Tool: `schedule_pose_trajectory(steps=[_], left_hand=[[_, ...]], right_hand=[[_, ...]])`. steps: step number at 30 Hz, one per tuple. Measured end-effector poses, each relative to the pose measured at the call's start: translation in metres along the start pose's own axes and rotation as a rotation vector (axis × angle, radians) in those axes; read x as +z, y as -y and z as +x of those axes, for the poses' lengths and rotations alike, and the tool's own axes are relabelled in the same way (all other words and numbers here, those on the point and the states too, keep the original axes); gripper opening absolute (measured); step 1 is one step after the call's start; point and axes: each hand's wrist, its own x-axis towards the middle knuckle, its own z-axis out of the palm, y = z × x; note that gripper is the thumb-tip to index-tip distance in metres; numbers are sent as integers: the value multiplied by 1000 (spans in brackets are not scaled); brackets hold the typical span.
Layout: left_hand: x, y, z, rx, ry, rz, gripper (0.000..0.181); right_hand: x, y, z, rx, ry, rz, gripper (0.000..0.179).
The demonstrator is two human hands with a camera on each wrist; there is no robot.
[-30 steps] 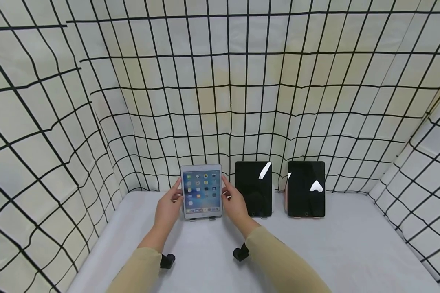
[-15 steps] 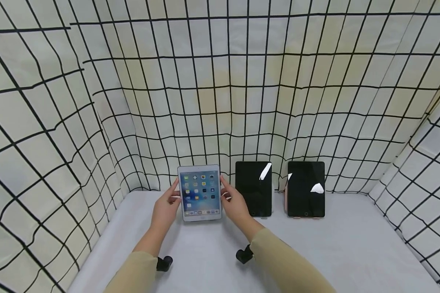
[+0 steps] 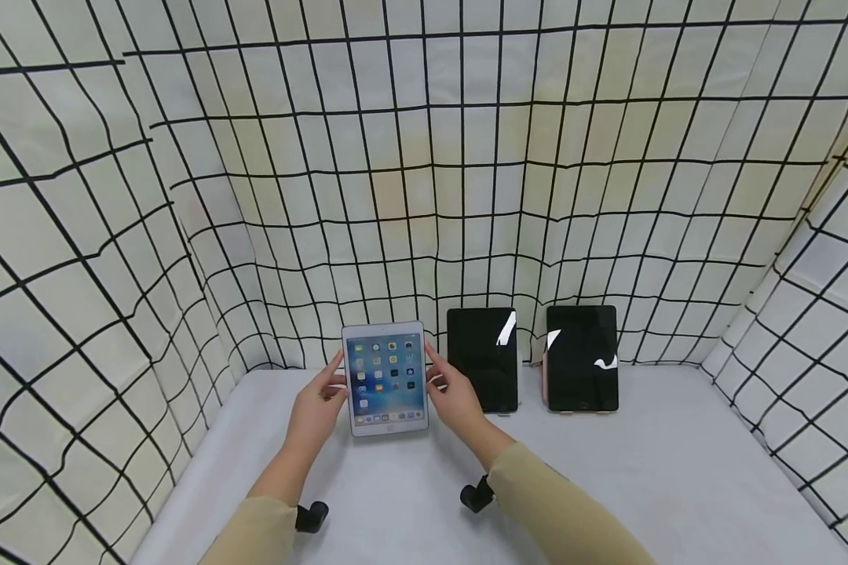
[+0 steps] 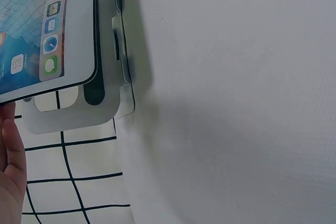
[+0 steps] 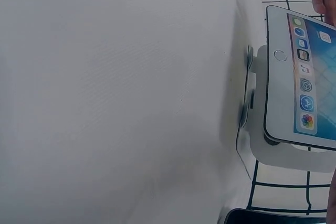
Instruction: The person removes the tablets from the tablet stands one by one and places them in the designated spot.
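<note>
A white-framed tablet (image 3: 386,379), its screen lit with app icons, is held upright between both hands. My left hand (image 3: 316,408) grips its left edge, thumb and fingers at the side. On the opposite edge, my right hand (image 3: 458,396) pinches it the same way. Behind the tablet, the left wrist view shows a white stand (image 4: 109,95) with a dark pad and a front lip; the tablet's lower edge is a little in front of the stand's back plate. The right wrist view shows the same gap, with the stand (image 5: 258,142) behind.
Two black-screened tablets, a nearer one (image 3: 480,361) and another farther right (image 3: 581,361), lean upright in a row on the white tabletop (image 3: 608,486). Black-gridded white cloth (image 3: 473,188) walls in the back and sides. Small black cameras (image 3: 312,516) sit at the wrists.
Both hands have drawn the white tablet off its stand, toward me and slightly left. The stand's lip tabs, seen under it earlier, are now covered in the head view. The head view has shifted slightly.
</note>
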Motion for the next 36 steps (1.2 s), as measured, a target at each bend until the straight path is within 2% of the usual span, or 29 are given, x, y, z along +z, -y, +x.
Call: schedule_pose_trajectory(steps=[11,26,36], left_hand=[[-2,-5,-14,-27,46,-2,69],[-10,-7,-25,-37,63,82,69],[-19,-2,-32,-54,83,108,70]], right_hand=[[-5,-3,-14,34,34,47,75],[-1,4,-28,120,71,143,74],[6,7,-34,163,111,169,76]])
